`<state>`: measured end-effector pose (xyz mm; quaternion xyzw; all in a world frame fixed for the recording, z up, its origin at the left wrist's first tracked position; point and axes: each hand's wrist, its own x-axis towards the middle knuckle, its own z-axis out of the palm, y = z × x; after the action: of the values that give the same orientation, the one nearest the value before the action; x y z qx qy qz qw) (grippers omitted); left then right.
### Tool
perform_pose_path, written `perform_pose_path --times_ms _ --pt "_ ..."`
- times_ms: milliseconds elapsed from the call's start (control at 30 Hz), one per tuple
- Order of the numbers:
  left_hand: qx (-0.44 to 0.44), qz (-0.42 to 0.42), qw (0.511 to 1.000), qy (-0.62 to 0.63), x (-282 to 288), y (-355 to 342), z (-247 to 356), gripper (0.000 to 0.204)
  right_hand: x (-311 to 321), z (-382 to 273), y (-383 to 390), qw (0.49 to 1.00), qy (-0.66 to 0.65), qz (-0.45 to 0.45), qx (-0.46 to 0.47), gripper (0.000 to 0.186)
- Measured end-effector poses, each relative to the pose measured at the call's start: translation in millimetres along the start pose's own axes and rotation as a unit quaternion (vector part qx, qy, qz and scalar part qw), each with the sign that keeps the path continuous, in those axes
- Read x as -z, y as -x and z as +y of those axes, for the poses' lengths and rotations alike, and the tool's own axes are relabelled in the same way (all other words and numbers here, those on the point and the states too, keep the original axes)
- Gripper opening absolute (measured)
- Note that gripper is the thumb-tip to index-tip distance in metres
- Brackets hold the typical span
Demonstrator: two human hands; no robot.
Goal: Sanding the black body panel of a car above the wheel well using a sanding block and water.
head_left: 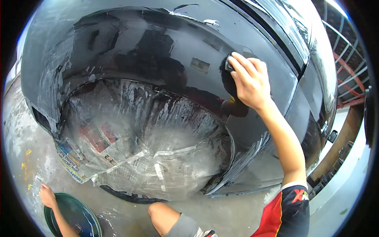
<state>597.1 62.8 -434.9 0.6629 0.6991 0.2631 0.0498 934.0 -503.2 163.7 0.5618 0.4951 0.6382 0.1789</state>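
Observation:
My right hand (252, 81) is closed around a small dark block-like pad (228, 64), its edge showing at the fingertips. The pad rests against the glossy black car fender (158, 59), above and to the right of the wheel arch. Wet streaks and greyish smears mark the panel, which also carries a dull rectangular patch (200, 65). At the lower left, my left hand (47, 196) is held with its fingers curled, over the rim of a dark green bucket (96, 221) of water. Whatever those fingers may hold is hidden.
Spattered newspaper sheets (173, 166) cover the wheel, with part of the tyre (126, 196) showing below. My bent knee (164, 217) is close beneath it. The wet concrete floor (130, 217) runs around the bucket. A metal grille (349, 59) stands at the far right.

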Motion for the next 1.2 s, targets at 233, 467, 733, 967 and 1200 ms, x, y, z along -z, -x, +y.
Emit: perform_pose_path --times_ms 233,467,733,967,1200 --pt "-0.007 0.034 0.999 -0.016 -1 1 -16 0.053 -1 7 55 1.0 0.005 0.012 -0.016 0.047" --pt "-0.014 0.012 1.0 -0.004 -6 4 0 0.053 -44 -27 -92 0.991 -0.006 0.108 0.083 0.035" --pt "-0.015 0.069 0.997 -0.029 0 10 -13 0.047 -14 11 23 0.999 -0.006 0.033 0.017 0.045" --pt "-0.04 0.105 0.994 -0.002 -1 13 13 0.048 -85 -107 -221 0.976 -0.069 0.146 0.144 0.031" --pt "-0.028 0.096 0.995 -0.006 17 16 -11 0.047 -38 -21 -80 0.993 -0.047 0.057 0.095 0.045"
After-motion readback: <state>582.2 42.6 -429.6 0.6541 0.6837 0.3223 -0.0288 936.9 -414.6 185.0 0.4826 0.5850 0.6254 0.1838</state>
